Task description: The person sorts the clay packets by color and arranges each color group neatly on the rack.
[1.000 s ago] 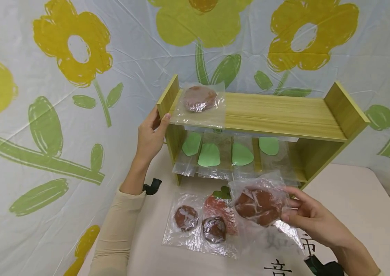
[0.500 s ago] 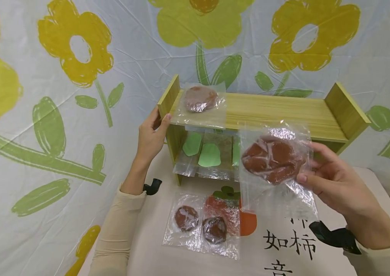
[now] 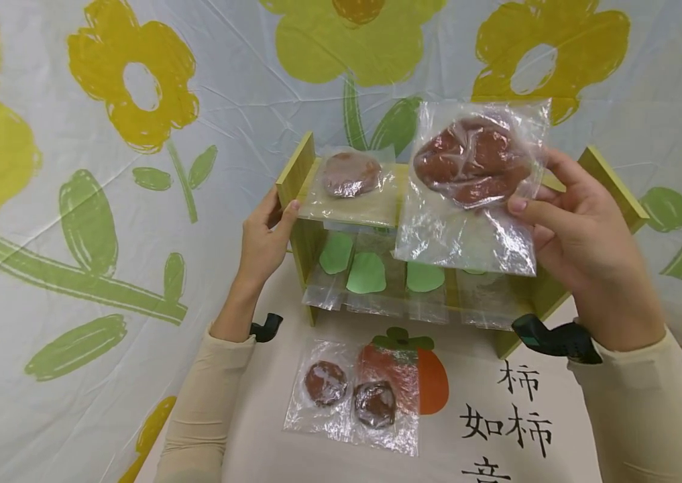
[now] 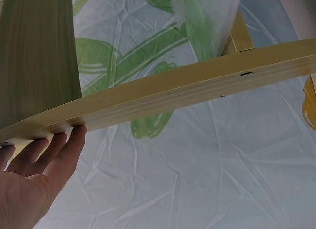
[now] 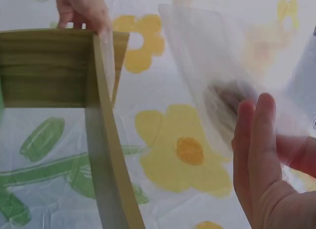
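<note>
In the head view, my right hand (image 3: 582, 235) pinches the right edge of a clear plastic bag (image 3: 467, 235) holding a flat, creased reddish-brown piece (image 3: 473, 161). The bag is held up in front of the wooden shelf's top board, partly hiding it. My left hand (image 3: 265, 235) grips the left side panel of the small wooden shelf (image 3: 295, 168), thumb at the front edge; in the left wrist view its fingers (image 4: 64, 152) touch the wood. Another clear bag (image 3: 379, 208) with a round brown piece (image 3: 351, 174) lies on the top board's left end.
Bags with green pieces (image 3: 367, 273) line the lower board. Two bagged brown discs (image 3: 325, 383) lie on the pale table (image 3: 262, 416), partly over a printed persimmon (image 3: 434, 382). Behind the shelf hangs a flowered cloth (image 3: 226, 134).
My right hand has lifted the bag from near the table to in front of the top board. My left hand stays at the side panel.
</note>
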Available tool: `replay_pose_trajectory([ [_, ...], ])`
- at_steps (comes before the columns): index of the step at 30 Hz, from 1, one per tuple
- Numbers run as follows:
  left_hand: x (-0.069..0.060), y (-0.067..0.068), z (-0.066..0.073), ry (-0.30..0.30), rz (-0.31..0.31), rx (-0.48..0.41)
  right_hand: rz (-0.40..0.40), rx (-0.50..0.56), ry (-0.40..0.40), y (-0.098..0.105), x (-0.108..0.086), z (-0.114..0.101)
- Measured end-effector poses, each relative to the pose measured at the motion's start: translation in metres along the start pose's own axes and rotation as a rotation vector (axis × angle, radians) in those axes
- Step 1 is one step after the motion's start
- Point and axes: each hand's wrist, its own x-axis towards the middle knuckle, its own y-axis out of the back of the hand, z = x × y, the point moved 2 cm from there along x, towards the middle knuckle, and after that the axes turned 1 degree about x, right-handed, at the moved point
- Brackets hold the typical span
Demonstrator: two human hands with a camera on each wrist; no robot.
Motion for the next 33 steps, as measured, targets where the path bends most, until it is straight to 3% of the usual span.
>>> replay_pose_trajectory([
  [6, 0.000, 0.000, 0.000, 0.000, -0.006, -0.006, 0.148, -0.063, -0.108, -0.004, 0.029, 0.004],
  [14, 0.000, 0.000, 0.000, -0.001, -0.010, -0.008, 0.251, -0.193, -0.151, 0.006, 0.061, 0.021],
  [23, 0.000, 0.000, 0.001, -0.008, 0.003, 0.001, 0.270, -0.368, -0.285, 0.022, 0.072, 0.033],
  [33, 0.001, 0.001, 0.000, -0.031, 0.005, -0.004, 0.228, -0.510, -0.358, 0.018, 0.077, 0.039],
])
